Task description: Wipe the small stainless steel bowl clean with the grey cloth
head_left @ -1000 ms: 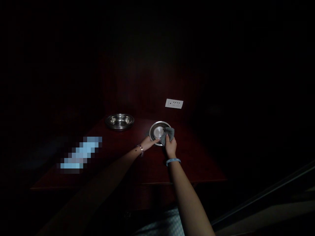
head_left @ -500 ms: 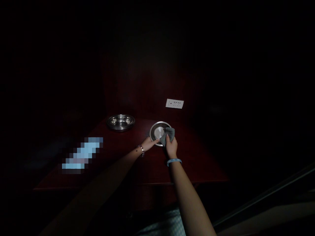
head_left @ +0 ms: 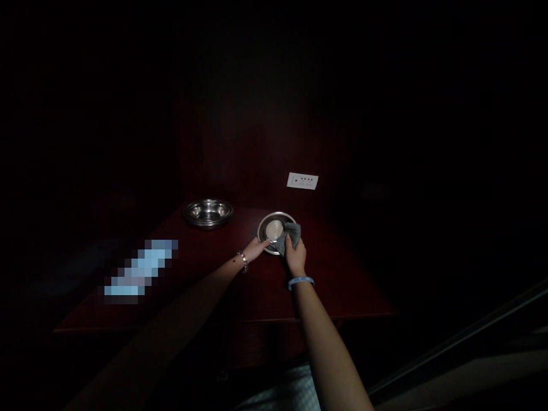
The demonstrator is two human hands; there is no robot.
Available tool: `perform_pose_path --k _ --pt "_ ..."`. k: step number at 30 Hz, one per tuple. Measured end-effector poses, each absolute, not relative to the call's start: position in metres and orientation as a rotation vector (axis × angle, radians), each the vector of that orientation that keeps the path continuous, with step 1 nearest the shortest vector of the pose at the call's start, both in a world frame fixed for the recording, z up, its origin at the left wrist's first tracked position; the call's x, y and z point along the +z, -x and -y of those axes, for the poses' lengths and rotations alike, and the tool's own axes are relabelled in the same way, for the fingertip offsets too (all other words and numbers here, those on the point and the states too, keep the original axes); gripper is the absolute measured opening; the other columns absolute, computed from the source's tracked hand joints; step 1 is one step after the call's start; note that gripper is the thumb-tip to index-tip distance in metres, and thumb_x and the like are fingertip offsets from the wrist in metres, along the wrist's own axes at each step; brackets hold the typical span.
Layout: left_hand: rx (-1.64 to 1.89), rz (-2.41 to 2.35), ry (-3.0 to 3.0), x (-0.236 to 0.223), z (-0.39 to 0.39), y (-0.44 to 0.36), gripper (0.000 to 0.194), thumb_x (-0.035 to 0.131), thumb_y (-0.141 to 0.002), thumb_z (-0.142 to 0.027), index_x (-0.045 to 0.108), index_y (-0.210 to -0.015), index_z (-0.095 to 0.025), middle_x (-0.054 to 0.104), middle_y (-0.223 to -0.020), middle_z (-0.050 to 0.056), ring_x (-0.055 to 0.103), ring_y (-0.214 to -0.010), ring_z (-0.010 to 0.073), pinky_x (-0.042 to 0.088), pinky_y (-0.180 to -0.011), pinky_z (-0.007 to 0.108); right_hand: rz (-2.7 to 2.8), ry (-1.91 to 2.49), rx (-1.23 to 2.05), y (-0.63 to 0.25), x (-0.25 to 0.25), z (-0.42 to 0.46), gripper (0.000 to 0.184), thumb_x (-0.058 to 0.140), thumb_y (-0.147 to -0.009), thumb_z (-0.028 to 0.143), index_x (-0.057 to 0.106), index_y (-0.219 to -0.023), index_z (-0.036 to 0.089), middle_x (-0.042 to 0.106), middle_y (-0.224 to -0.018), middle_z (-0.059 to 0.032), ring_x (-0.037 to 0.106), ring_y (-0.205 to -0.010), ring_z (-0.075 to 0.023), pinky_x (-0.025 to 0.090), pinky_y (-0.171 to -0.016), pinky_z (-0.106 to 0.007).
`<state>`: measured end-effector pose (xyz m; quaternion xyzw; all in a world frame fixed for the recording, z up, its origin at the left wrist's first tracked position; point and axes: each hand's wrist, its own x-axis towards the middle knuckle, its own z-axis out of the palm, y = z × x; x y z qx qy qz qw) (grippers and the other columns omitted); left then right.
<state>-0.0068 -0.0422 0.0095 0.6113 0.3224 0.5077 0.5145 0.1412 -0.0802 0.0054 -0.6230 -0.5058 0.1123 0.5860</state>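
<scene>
So the metal bowl [head_left: 274,230] was just right of the middle of the frame, a bit below centre, tipped so its open side faced the camera. Couldn't tell whether its underside touched the counter [head_left: 342,285] or was held clear of it. The left hand [head_left: 254,249] pinched the lower left edge, thumb over the rim, other fingers hidden behind. The right hand [head_left: 296,257] had a grey cloth [head_left: 293,234] bunched between thumb and fingers, up against the lower right side of the bowl. My worry would be that rim grip: smooth metal held at one edge, so a hard push from the cloth side could twist the bowl out of the left hand and clatter it onto the counter. A loose cloth corner could also slip between thumb and rim and loosen things. And it was really dark, so a missed spot inside would be easy, with the cloth and right hand covering part of the view. Around that, shiny metal dishes [head_left: 208,213] sat left of the bowl, looked nested, well apart from both hands. A pixelated blue thing [head_left: 141,268] was at lower left, no clue what. A white socket plate [head_left: 302,181] was on the wall above the bowl. Nothing visible blocked either hand, though the dishes would limit a wide swing to the left.
</scene>
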Motion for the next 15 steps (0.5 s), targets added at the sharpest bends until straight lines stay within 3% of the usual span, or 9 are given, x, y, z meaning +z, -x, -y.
perform_pose_path --k 9,15 --pt "1.150 -0.846 -1.321 0.023 0.051 0.006 0.027 0.063 -0.071 -0.011 0.070 -0.097 -0.014 0.075 -0.104 0.006 0.064 -0.110 0.0241 0.043 -0.104 0.038 1.186 1.468 0.258 -0.141 0.007 0.082 0.036 0.050 -0.086 0.046 0.067 -0.101 0.017 0.073 -0.096 -0.0108 0.068 -0.089 -0.0249 0.051 -0.078 -0.033" --pt "1.207 -0.971 -1.239 0.019 0.043 0.008 0.017 0.064 -0.069 -0.014 0.070 -0.085 -0.013 0.076 -0.084 0.006 0.069 -0.096 0.0239 0.049 -0.095 0.037 1.219 1.449 0.259 -0.139 0.010 0.085 0.034 0.050 -0.086 0.044 0.066 -0.101 0.018 0.073 -0.096 -0.0098 0.068 -0.088 -0.0241 0.051 -0.079 -0.033"
